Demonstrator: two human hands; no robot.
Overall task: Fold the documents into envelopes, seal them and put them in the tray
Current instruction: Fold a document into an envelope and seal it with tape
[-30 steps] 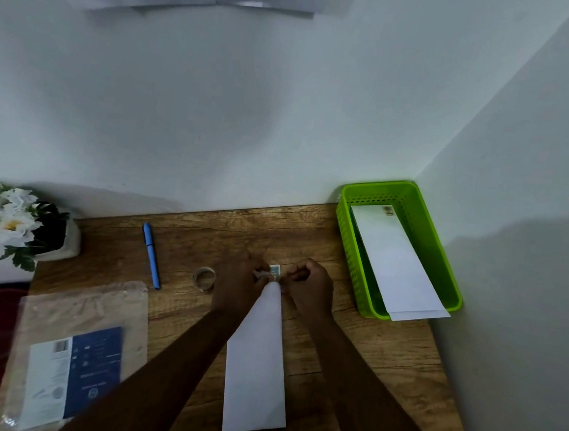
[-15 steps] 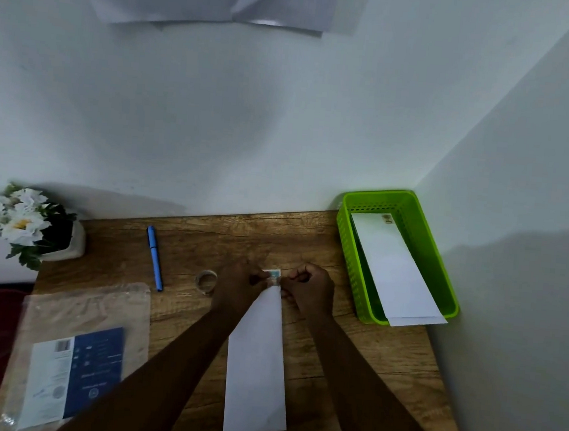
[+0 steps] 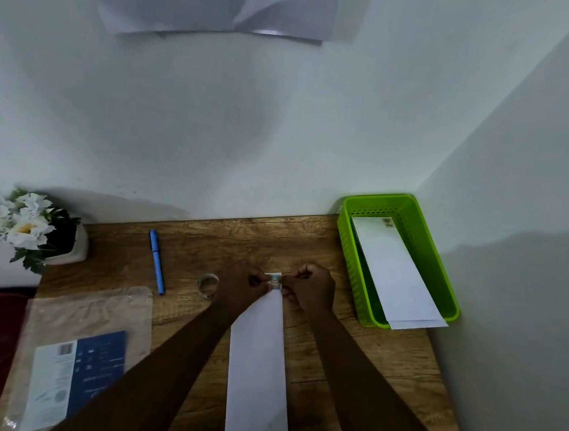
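A long white envelope (image 3: pixel 257 367) lies lengthwise on the wooden table (image 3: pixel 383 368), between my forearms. At its far end sits a small pale sticker (image 3: pixel 274 279). My left hand (image 3: pixel 240 289) and my right hand (image 3: pixel 311 288) pinch that sticker from either side, fingers curled. At the back right stands a green tray (image 3: pixel 346 255) holding white envelopes (image 3: pixel 393 273), one bearing a small stamp at its far end; their near ends stick out over the tray's rim.
A small roll of clear tape (image 3: pixel 207 283) lies left of my hands, with a blue pen (image 3: pixel 157 261) beyond it. A clear plastic sleeve with a blue card (image 3: pixel 82 352) covers the near left. A white flower pot (image 3: pixel 34 228) stands far left. Walls close behind and right.
Both hands stay at the envelope's far end on the sticker, barely shifting. The camera view has tilted up slightly.
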